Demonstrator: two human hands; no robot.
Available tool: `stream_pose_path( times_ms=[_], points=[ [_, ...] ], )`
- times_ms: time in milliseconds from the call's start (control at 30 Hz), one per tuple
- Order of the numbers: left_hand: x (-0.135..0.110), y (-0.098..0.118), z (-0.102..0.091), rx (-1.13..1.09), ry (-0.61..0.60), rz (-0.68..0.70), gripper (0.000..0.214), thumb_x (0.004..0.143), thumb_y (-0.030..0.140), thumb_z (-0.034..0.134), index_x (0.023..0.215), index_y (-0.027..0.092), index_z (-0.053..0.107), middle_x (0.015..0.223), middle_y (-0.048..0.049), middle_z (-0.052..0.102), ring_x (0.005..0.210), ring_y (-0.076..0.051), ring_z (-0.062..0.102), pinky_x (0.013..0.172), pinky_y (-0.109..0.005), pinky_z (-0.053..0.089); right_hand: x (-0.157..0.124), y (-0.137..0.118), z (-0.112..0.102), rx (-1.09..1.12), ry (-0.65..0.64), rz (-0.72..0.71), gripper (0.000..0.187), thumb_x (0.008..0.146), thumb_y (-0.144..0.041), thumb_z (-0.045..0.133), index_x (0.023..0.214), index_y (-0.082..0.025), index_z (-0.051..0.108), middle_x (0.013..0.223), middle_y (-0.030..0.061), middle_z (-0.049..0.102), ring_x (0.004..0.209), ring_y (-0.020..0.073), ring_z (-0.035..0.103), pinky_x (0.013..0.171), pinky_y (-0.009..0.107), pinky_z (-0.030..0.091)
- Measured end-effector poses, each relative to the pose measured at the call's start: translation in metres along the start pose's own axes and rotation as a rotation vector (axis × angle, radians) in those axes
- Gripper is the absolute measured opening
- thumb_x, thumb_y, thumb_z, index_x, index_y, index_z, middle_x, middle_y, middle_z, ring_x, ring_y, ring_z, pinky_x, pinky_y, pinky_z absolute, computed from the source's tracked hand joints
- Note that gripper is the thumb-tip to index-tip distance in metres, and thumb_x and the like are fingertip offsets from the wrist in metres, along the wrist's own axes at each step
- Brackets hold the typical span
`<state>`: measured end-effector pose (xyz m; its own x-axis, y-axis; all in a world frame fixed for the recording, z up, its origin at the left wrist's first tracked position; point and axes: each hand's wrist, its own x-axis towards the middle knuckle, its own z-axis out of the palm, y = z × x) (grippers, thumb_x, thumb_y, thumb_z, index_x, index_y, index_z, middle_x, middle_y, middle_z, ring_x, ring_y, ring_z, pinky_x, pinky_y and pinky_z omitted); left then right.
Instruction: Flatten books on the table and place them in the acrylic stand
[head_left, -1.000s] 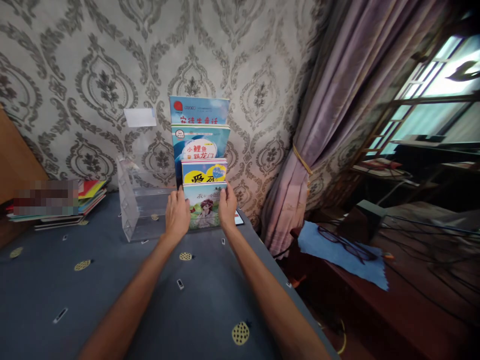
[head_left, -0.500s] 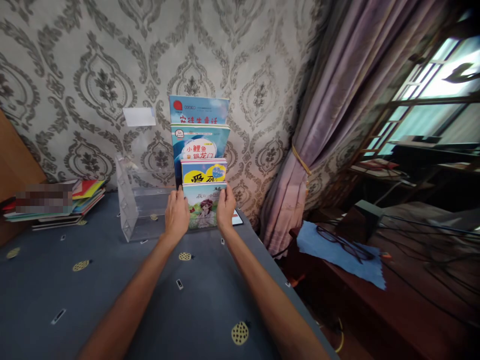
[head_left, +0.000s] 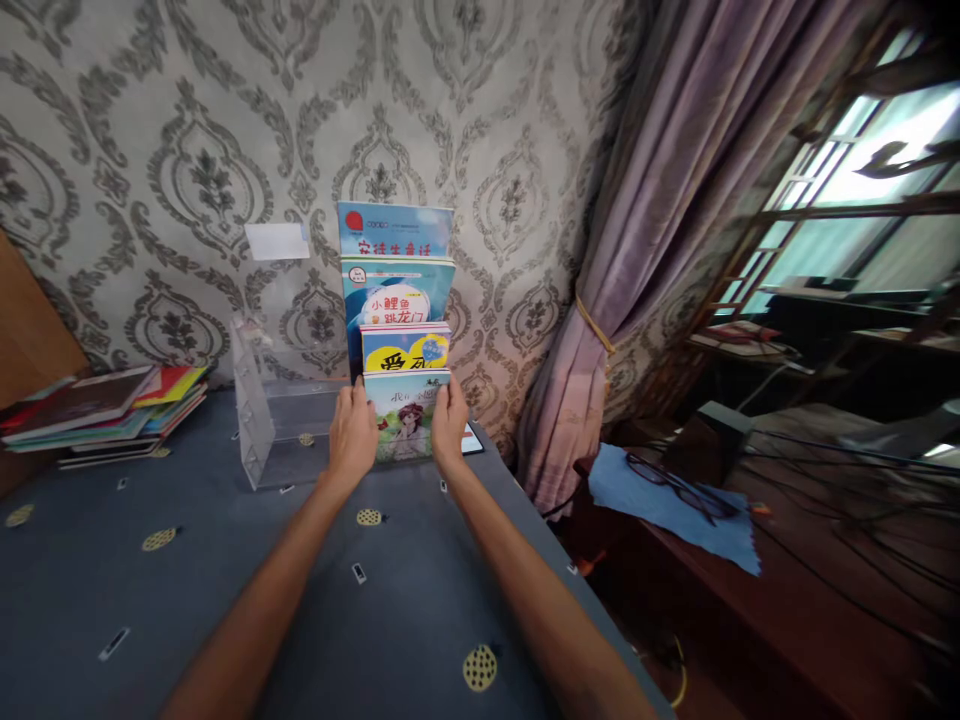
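Observation:
My left hand and my right hand are closed on the two side edges of a small book with a drawn girl on its green and pale cover. It stands upright at the front of a clear tiered rack. Behind it rise, step by step, a yellow and blue book, a teal book with a white title patch and a tall blue book. The rack's left part holds no books. How far the front book is seated in its tier is hidden by my hands.
A pile of books lies at the left on the dark blue tablecloth. A phone-like device shows partly behind my right hand. Further right, glasses rest on a blue cloth beside tangled cables. A tied curtain hangs by the wall.
Both hands keep their hold on the front book, which stays in the same place on the rack. Only the camera view has shifted slightly.

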<state>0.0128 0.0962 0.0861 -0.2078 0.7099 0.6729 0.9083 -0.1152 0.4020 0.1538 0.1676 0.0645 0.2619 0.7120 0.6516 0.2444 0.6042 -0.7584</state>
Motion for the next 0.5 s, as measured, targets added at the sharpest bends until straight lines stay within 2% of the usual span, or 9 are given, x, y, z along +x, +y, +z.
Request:
stream_pose_path(
  times_ms=[267, 500],
  points=[
    [0.002, -0.003, 0.0, -0.021, 0.013, 0.019, 0.045, 0.095, 0.018, 0.039, 0.139, 0.012, 0.045, 0.112, -0.0157, 0.057, 0.112, -0.03, 0.056, 0.095, -0.046, 0.049, 0.005, -0.002, 0.0, 0.001, 0.036, 0.01, 0.051, 0.095, -0.043, 0.034, 0.127, -0.016, 0.063, 0.13, 0.0136, 0.066, 0.122, 0.0252, 0.058, 0.107, 0.041, 0.042],
    [0.009, -0.003, -0.001, -0.065, 0.083, 0.044, 0.048, 0.095, 0.023, 0.04, 0.142, 0.011, 0.042, 0.121, -0.0185, 0.057, 0.116, -0.032, 0.056, 0.097, -0.048, 0.049, 0.016, -0.011, -0.004, 0.042, 0.001, -0.013, 0.051, 0.095, -0.045, 0.037, 0.127, -0.015, 0.063, 0.129, 0.0145, 0.066, 0.122, 0.025, 0.058, 0.108, 0.042, 0.041]
  ],
)
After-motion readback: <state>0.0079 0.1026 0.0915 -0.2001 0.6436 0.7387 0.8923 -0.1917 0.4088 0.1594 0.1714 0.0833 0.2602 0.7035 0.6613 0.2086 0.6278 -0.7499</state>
